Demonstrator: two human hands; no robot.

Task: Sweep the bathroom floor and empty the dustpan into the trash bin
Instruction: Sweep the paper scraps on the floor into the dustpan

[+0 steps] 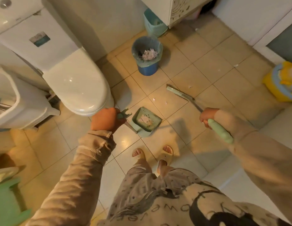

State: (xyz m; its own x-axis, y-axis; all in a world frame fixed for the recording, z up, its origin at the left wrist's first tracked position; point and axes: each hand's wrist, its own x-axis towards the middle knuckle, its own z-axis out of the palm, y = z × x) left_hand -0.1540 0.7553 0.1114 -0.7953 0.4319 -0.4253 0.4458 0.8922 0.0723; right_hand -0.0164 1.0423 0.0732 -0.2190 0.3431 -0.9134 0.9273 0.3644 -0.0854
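My left hand [105,119] is closed around the top of the green dustpan's handle. The dustpan [146,120] rests on the tiled floor in front of my feet, with some paper scraps lying in it. My right hand [208,115] grips the pale green broom handle [221,132]. The broom head [180,94] is down on the floor, right of and beyond the dustpan. A few small white scraps [160,101] lie on the tiles between broom and dustpan. A blue trash bin [147,55] with a liner and crumpled paper inside stands farther ahead.
A white toilet [72,77] with its lid shut stands at the left, close to my left hand. A second pale green bin [154,23] sits by a white cabinet at the back. A yellow child's potty [283,82] is at the right. A green stool [8,199] is at the lower left.
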